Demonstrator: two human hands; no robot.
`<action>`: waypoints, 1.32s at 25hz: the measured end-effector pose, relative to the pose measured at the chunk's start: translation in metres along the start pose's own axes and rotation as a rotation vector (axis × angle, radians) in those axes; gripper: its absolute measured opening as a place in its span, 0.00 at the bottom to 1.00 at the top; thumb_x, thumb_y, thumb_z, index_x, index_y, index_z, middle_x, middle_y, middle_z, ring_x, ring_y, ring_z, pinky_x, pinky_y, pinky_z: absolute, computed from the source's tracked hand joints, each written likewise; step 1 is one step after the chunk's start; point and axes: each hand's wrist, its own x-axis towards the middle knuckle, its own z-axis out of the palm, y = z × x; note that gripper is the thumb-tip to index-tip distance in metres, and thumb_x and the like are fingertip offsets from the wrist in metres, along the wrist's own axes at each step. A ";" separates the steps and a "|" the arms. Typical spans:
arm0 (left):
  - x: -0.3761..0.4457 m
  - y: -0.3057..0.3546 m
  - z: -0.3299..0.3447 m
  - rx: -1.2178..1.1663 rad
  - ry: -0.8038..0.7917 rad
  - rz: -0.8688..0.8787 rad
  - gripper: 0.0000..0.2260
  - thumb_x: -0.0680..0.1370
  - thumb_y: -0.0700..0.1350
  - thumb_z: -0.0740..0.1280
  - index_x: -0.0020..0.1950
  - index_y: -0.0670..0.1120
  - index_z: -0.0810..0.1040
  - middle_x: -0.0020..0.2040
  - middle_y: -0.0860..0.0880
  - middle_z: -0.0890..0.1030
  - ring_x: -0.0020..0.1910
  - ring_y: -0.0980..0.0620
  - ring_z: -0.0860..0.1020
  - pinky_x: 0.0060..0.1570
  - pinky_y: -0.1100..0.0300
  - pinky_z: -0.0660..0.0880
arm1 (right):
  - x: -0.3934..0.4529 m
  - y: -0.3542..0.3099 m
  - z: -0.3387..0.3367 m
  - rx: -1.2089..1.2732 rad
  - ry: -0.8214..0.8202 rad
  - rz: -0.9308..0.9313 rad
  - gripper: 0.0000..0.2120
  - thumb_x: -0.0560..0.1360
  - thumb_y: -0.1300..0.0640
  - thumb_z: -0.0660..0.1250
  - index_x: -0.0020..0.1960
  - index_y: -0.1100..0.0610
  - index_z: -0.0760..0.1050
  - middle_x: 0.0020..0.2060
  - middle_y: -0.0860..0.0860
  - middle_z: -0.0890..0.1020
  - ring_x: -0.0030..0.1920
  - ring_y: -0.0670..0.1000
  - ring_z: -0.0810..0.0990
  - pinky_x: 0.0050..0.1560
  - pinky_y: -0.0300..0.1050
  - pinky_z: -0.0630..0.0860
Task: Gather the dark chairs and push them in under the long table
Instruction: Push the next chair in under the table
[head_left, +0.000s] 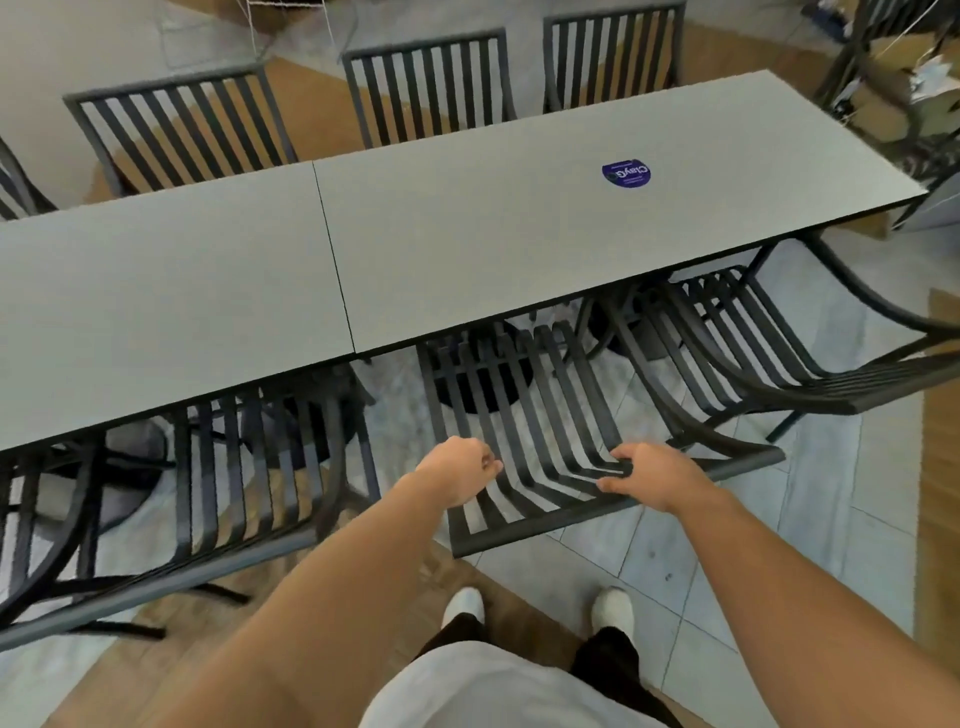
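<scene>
Both hands reach forward to the dark chair standing at the near edge of the long counter. That middle chair is black metal, its back and seat made of flat parallel slats that curve from the top rail down and forward under the counter; the front of the seat is tucked beneath the near edge, the back leans toward the person. The right hand has its grip clamped on the top rail, thumb on the near side and fingers curled over the slat ends. The left hand sits at the left end of the same rail with its fingers curled; whether they close on the rail or only hover above it I cannot tell.

Two more chairs of the same slatted kind flank it along the near edge: the left chair with its seat partly under the counter, and the right chair turned at an angle near the right corner. Three chairs stand along the far edge, the far left chair, the far middle chair and the far right chair, their upright slatted backs showing above the top.

The counter is grey with a thin dark edge, in two slabs meeting at a seam. A round blue sticker lies toward its right end. White shoes stand on pale floor tiles.
</scene>
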 end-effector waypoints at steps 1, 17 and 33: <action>0.000 0.004 0.003 -0.021 0.003 -0.026 0.20 0.86 0.56 0.56 0.69 0.47 0.78 0.57 0.47 0.83 0.53 0.47 0.81 0.57 0.52 0.78 | 0.007 0.007 -0.003 -0.006 -0.028 -0.021 0.38 0.72 0.35 0.74 0.76 0.51 0.71 0.68 0.52 0.78 0.66 0.54 0.77 0.67 0.53 0.74; 0.004 0.094 0.114 0.099 0.084 -0.388 0.18 0.78 0.66 0.63 0.65 0.61 0.78 0.51 0.54 0.82 0.50 0.50 0.80 0.50 0.53 0.80 | 0.066 0.115 0.002 -0.553 -0.057 -0.441 0.18 0.80 0.38 0.65 0.60 0.50 0.76 0.53 0.51 0.81 0.54 0.55 0.81 0.51 0.51 0.77; 0.029 0.087 0.094 0.178 0.082 -0.410 0.17 0.83 0.54 0.63 0.72 0.59 0.73 0.55 0.50 0.81 0.52 0.48 0.80 0.51 0.53 0.80 | 0.106 0.104 -0.006 -0.595 0.004 -0.563 0.13 0.81 0.44 0.65 0.62 0.49 0.76 0.49 0.51 0.82 0.52 0.57 0.82 0.50 0.52 0.79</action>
